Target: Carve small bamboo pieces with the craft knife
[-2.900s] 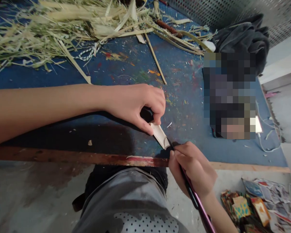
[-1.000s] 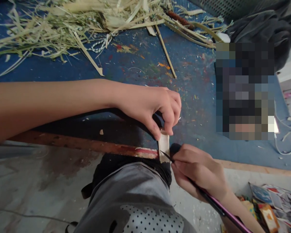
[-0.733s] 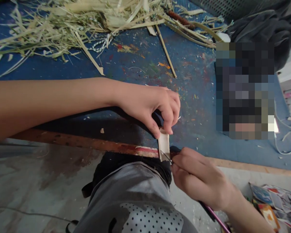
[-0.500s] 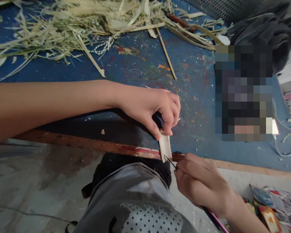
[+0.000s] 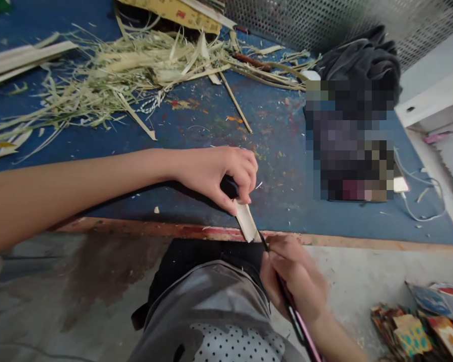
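My left hand (image 5: 215, 173) pinches the upper end of a short pale strip of plant stalk (image 5: 246, 225) and presses it down at the near edge of the blue table (image 5: 196, 130). My right hand (image 5: 292, 276) is closed round a thin knife with a pink handle (image 5: 300, 322). The dark blade tip (image 5: 263, 241) touches the lower end of the strip, which juts past the red wooden table edge (image 5: 143, 229). My knee in grey cloth (image 5: 204, 306) is right below.
A heap of dry split stalks and shavings (image 5: 117, 75) covers the far left of the table. A dark bundle of cloth (image 5: 362, 60) lies at the far right, with a white cable (image 5: 419, 201) near it. Coloured paper pieces (image 5: 415, 322) lie on the floor at lower right.
The view has shifted up, so more of the table's far side shows. The strip has turned from upright to slanting down-right, and my right hand with the knife has moved slightly lower.
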`<state>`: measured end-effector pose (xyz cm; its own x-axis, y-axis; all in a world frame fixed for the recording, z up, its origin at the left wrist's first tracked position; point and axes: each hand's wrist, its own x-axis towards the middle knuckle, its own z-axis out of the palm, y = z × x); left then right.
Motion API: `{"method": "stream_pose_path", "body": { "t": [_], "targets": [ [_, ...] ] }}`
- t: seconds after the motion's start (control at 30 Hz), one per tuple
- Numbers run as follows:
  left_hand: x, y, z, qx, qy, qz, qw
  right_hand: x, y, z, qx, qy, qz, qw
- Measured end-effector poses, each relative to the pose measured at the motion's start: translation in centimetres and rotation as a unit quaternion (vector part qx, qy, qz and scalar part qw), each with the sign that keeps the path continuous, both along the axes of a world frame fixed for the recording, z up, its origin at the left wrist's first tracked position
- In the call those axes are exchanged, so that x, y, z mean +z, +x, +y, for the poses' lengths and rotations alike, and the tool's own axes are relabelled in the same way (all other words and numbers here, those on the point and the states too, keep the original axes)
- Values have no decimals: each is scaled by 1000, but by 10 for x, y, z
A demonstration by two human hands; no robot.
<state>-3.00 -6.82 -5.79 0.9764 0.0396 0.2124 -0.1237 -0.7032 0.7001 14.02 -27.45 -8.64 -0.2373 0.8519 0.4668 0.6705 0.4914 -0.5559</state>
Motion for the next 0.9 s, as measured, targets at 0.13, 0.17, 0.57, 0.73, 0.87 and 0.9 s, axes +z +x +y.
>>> {"method": "stream_pose_path", "body": {
  "t": [0.13,0.17,0.57,0.73,0.87,0.9],
  "targets": [
    [-3,-1,-3,15,4,-9,1000,-13,-10,-9,-46,42,14,998],
    [-4,-2,-3,17,9,-13,1000,-15,-11,-9,-47,52,13,997],
    [-5,-3,-5,20,27,-21,999,-9,-12,0,-33,80,-41,995],
    [-6,-4,-5,26,28,-12,999,-8,-13,2,-30,86,-57,994],
    [-7,-4,-4,21,28,-17,999,-6,-12,2,-28,61,-68,995],
    [-7,-4,-4,18,29,-18,999,-4,-11,1,-25,54,-74,995]
  ]
}}
